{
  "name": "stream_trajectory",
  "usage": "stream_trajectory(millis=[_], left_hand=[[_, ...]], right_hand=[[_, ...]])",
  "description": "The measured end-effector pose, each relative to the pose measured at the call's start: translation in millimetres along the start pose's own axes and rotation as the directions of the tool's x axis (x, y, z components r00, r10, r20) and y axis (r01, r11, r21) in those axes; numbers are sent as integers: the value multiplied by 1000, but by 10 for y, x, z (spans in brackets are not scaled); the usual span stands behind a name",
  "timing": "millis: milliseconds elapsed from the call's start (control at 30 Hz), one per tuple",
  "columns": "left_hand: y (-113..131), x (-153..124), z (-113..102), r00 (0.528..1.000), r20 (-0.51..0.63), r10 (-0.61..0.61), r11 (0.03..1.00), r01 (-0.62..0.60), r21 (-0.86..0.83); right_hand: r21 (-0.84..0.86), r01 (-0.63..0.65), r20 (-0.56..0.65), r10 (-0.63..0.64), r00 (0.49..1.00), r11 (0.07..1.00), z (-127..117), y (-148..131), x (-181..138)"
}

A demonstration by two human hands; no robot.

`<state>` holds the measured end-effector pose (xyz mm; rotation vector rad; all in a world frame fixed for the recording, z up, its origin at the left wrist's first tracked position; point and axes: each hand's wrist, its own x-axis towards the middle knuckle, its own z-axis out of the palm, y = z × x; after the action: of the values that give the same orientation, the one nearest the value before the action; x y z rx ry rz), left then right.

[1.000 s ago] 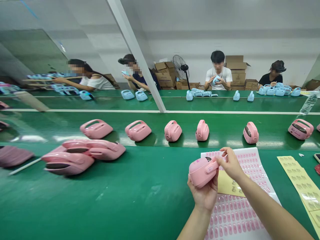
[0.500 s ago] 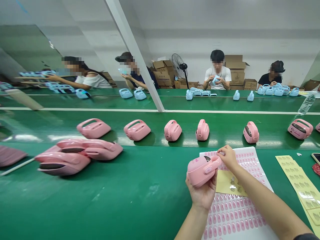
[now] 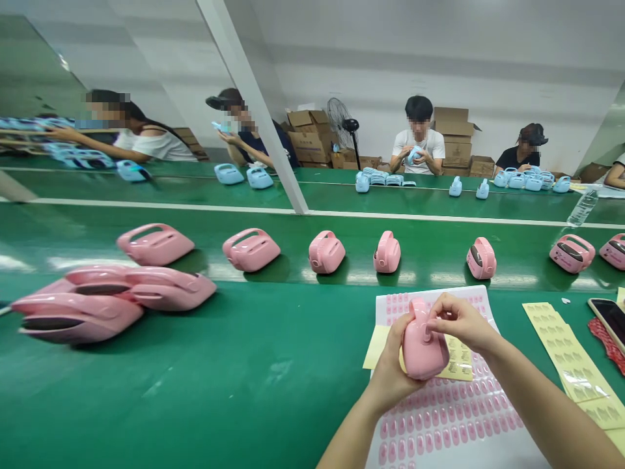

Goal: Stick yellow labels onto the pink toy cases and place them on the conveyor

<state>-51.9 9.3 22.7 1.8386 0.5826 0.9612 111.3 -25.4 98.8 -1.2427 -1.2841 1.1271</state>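
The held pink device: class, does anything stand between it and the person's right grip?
Nothing visible does. The right grip appears to touch the pink device; the left grip holds it from the left. The sticker sheet lies beneath, not between.

I count two hands (image 3: 393,368), one held case (image 3: 422,355), seven lined-up cases (image 3: 327,254) and one phone (image 3: 610,318).

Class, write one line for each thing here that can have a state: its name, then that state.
Held pink device: handle upward, end towards the camera
Left hand: closed around that device
Right hand: fingers bent, at that device's side
Row of pink devices: upright, spaced apart
Pink pile: bunched together
Sticker sheet: spread out, partly covered
Phone: face up, screen dark
Top box of right stack: flaps open
Fan: upright; cannot tell whether spinning
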Motion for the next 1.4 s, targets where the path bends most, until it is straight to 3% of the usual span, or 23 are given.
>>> stream_trajectory(millis=[267, 733, 967, 1033, 1100, 1167, 1200, 1267, 1333, 1400], left_hand=[[-87, -7, 3, 993, 26, 111, 986, -114, 120], [-25, -3, 50, 998, -49, 30, 1000, -31, -7], [101, -18, 14, 996, 8, 87, 996, -87, -16], [142, -52, 16, 997, 54, 52, 995, -47, -93], [164, -88, 40, 996, 92, -13, 976, 32, -215], [157, -103, 79, 995, 57, -81, 947, 95, -307], [142, -98, 98, 993, 7, -121, 938, 117, -327], [93, -70, 121, 971, -101, -218, 936, 179, -303], [31, -38, 123, 944, -145, -296, 943, 265, -202], [-31, -26, 117, 940, -107, -323, 946, 318, -58]], right_hand=[[-236, 22, -15, -26, 1000, 971, 4, 24, -66], [-437, 153, -83, -209, 974, 886, 88, 108, -228], [-289, 43, -247, -118, 962, 956, -12, 258, -64], [-229, 43, -165, -83, 983, 972, -89, 316, 31], [-173, -10, 39, 17, 999, 985, -161, 369, 111], [-157, -59, 136, 80, 987, 986, -231, 392, 185], [-174, -58, 81, 73, 994, 983, -273, 386, 228], [-258, -34, -174, -12, 985, 966, -382, 337, 346], [-351, -52, -384, -93, 919, 935, -520, 267, 513], [-398, -104, -481, -111, 869, 911, -657, 223, 720]])
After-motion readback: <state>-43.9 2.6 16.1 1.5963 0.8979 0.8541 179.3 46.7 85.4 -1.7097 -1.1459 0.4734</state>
